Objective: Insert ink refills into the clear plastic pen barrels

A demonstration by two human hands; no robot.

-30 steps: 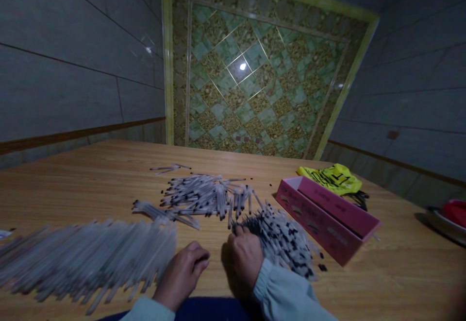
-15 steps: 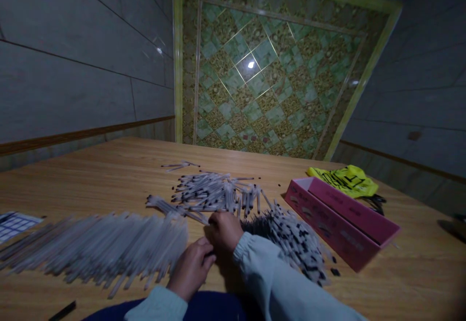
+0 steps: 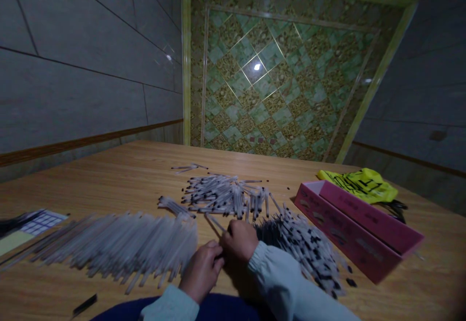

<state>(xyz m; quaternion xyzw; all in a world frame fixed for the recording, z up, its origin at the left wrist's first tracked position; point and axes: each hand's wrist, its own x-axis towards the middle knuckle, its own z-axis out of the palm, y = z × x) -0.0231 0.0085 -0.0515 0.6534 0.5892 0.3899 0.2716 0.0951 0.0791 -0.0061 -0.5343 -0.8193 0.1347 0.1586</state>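
Note:
Close together at the table's near edge, my two hands work with their fingers drawn in. My right hand (image 3: 241, 239) is closed, and a thin translucent tube (image 3: 215, 222) sticks out from its fingers to the upper left. My left hand (image 3: 202, 270) is pinched beside it, its fingertips almost touching the right; what they hold is hidden. To the left lies a wide heap of long translucent tubes (image 3: 134, 248). Beyond my hands is a pile of dark-tipped tubes (image 3: 211, 192). Right of my right hand lies a heap of tubes with black ends (image 3: 309, 248).
A long open pink box (image 3: 349, 233) stands at the right, with a yellow bag (image 3: 364, 185) behind it. At the left are a gridded sheet (image 3: 43, 221) and a small black strip (image 3: 85, 304). The wooden table (image 3: 145, 165) reaches towards tiled walls.
The view has turned slightly left, so everything sits further right. A tube now shows projecting from my right hand; both hands stay close together.

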